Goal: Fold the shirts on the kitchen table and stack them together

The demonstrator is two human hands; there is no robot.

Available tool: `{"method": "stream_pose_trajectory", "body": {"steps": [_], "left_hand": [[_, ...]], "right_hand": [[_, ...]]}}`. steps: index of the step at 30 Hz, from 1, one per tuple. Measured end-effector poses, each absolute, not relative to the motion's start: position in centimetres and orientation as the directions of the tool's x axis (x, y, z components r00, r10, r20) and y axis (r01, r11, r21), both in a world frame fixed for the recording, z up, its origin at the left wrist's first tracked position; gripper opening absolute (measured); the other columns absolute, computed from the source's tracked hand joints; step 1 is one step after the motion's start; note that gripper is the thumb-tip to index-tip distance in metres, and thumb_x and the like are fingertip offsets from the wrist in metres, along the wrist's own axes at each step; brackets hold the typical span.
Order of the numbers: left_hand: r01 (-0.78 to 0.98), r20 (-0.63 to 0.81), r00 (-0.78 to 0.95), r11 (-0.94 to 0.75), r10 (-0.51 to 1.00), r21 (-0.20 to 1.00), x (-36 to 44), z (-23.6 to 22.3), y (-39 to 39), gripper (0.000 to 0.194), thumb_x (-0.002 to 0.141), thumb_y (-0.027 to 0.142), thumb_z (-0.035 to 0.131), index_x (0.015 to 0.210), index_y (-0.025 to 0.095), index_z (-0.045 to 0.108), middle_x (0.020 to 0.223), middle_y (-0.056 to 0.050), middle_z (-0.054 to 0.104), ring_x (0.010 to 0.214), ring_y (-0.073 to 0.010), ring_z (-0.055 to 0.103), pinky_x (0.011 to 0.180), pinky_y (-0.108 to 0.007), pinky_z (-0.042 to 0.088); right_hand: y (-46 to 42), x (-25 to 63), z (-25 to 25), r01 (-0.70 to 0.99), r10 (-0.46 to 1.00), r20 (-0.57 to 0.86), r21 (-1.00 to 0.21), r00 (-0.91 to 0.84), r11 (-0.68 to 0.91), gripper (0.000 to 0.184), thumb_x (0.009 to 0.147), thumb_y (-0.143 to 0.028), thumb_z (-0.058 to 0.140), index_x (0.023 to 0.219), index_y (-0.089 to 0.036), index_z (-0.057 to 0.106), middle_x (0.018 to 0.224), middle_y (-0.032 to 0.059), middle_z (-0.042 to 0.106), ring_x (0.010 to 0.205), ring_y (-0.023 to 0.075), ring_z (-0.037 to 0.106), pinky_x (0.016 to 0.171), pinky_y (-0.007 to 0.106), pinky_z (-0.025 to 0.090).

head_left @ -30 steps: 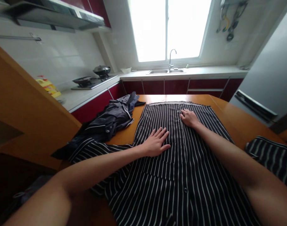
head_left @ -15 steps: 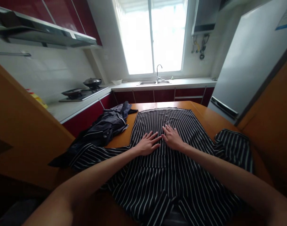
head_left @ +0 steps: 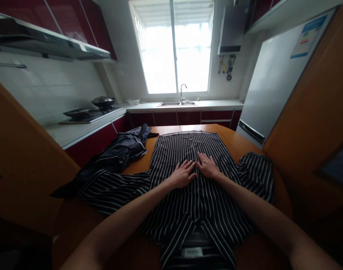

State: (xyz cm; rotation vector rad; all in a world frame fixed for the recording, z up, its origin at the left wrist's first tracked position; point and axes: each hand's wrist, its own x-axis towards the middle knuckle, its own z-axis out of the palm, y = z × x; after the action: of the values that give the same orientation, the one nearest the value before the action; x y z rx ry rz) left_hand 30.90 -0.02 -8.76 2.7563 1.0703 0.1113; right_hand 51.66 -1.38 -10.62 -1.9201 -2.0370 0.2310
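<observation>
A black shirt with white stripes (head_left: pixel 188 202) lies spread flat, front up, on an orange wooden table (head_left: pixel 233 140). Its collar is toward me and its hem is at the far edge. My left hand (head_left: pixel 183 175) lies flat and open on the middle of the shirt, fingers stretched forward. Right beside it, my right hand (head_left: pixel 207 167) also rests palm down and open on the button line. The fingertips of both hands nearly touch. One sleeve (head_left: pixel 115 185) stretches out to the left, the other sleeve (head_left: pixel 257 170) hangs toward the table's right edge.
A crumpled dark grey garment (head_left: pixel 123 150) lies on the table's far left. Beyond it are a counter with a stove and pans (head_left: pixel 88 112), a sink under a window (head_left: pixel 175 103), and a fridge (head_left: pixel 270 86) on the right. Wooden panels flank both sides.
My right hand slid back from the far part of the shirt to lie next to my left hand. The view pulled back, so the collar and both sleeves now show.
</observation>
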Motion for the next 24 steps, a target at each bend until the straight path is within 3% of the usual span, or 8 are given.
{"method": "stream_pose_trajectory", "body": {"steps": [2, 4, 7, 12, 16, 20, 24], "left_hand": [[0.67, 0.026, 0.725, -0.714, 0.688, 0.201, 31.3, -9.7, -0.7, 0.069, 0.101, 0.067, 0.02, 0.161, 0.032, 0.024, 0.168, -0.004, 0.019, 0.155, -0.0293, 0.011, 0.124, -0.057, 0.008], [0.683, 0.05, 0.71, -0.704, 0.702, 0.193, 31.2, -10.2, -0.8, 0.07, 0.101, 0.067, 0.02, 0.161, 0.031, 0.025, 0.167, -0.003, 0.019, 0.156, -0.0283, 0.011, 0.124, -0.055, 0.008], [0.691, 0.061, 0.702, -0.699, 0.71, 0.184, 31.0, -10.4, -0.5, 0.071, 0.102, 0.066, 0.02, 0.161, 0.027, 0.025, 0.167, -0.003, 0.019, 0.155, -0.0285, 0.012, 0.124, -0.055, 0.008], [0.755, 0.077, 0.624, -0.625, 0.778, 0.199, 31.0, -10.5, -0.3, 0.073, 0.101, 0.066, 0.018, 0.16, 0.025, 0.027, 0.167, -0.003, 0.022, 0.155, -0.0301, 0.014, 0.123, -0.057, 0.01], [0.838, 0.091, 0.493, -0.5, 0.866, 0.218, 30.5, -10.5, 0.5, 0.075, 0.1, 0.068, 0.018, 0.161, 0.025, 0.027, 0.166, -0.006, 0.023, 0.155, -0.0346, 0.013, 0.122, -0.062, 0.006], [0.922, 0.0, 0.324, -0.316, 0.946, 0.223, 28.4, -9.8, 2.6, 0.072, 0.098, 0.068, 0.022, 0.158, 0.03, 0.034, 0.168, -0.006, 0.016, 0.153, -0.0429, 0.006, 0.118, -0.069, 0.004], [0.97, -0.058, 0.135, -0.12, 0.989, 0.212, 25.9, -8.8, 4.5, 0.077, 0.098, 0.067, 0.024, 0.16, 0.021, 0.029, 0.168, -0.014, 0.013, 0.152, -0.046, 0.005, 0.119, -0.065, 0.009]], "right_hand": [[-1.4, 51.7, -10.5, 0.928, 0.989, 0.146, -0.365, -0.017, 0.07, 0.067, 0.103, -0.039, 0.024, 0.163, -0.012, 0.009, 0.164, 0.0144, 0.027, 0.152, 0.0236, 0.024, 0.123, 0.049, 0.014], [-1.4, 51.8, -10.5, 0.936, 0.99, 0.142, -0.345, -0.019, 0.067, 0.064, 0.102, -0.033, 0.024, 0.162, -0.01, 0.015, 0.165, 0.0139, 0.027, 0.153, 0.0232, 0.024, 0.123, 0.048, 0.014], [-1.2, 51.7, -10.6, 0.96, 0.995, 0.101, -0.278, -0.01, 0.038, 0.06, 0.103, -0.037, 0.025, 0.157, -0.011, 0.033, 0.166, 0.0117, 0.025, 0.154, 0.024, 0.016, 0.123, 0.049, 0.009], [-1.1, 51.8, -10.8, 0.964, 0.993, 0.057, -0.254, 0.101, -0.083, 0.062, 0.104, -0.047, 0.025, 0.158, -0.017, 0.033, 0.168, 0.0108, 0.019, 0.155, 0.0268, 0.012, 0.122, 0.053, 0.007], [-1.2, 52.2, -10.8, 0.96, 0.987, 0.049, -0.245, 0.152, -0.135, 0.064, 0.104, -0.049, 0.024, 0.158, -0.017, 0.032, 0.168, 0.0124, 0.019, 0.155, 0.0281, 0.013, 0.121, 0.055, 0.008], [-1.3, 52.4, -10.7, 0.962, 0.986, 0.046, -0.233, 0.157, -0.143, 0.063, 0.104, -0.048, 0.024, 0.158, -0.017, 0.033, 0.167, 0.0122, 0.021, 0.154, 0.0275, 0.015, 0.122, 0.054, 0.009], [-1.3, 52.3, -10.8, 0.964, 0.985, 0.063, -0.227, 0.16, -0.141, 0.063, 0.103, -0.048, 0.026, 0.157, -0.016, 0.035, 0.167, 0.0133, 0.023, 0.154, 0.028, 0.016, 0.121, 0.054, 0.01]]}}
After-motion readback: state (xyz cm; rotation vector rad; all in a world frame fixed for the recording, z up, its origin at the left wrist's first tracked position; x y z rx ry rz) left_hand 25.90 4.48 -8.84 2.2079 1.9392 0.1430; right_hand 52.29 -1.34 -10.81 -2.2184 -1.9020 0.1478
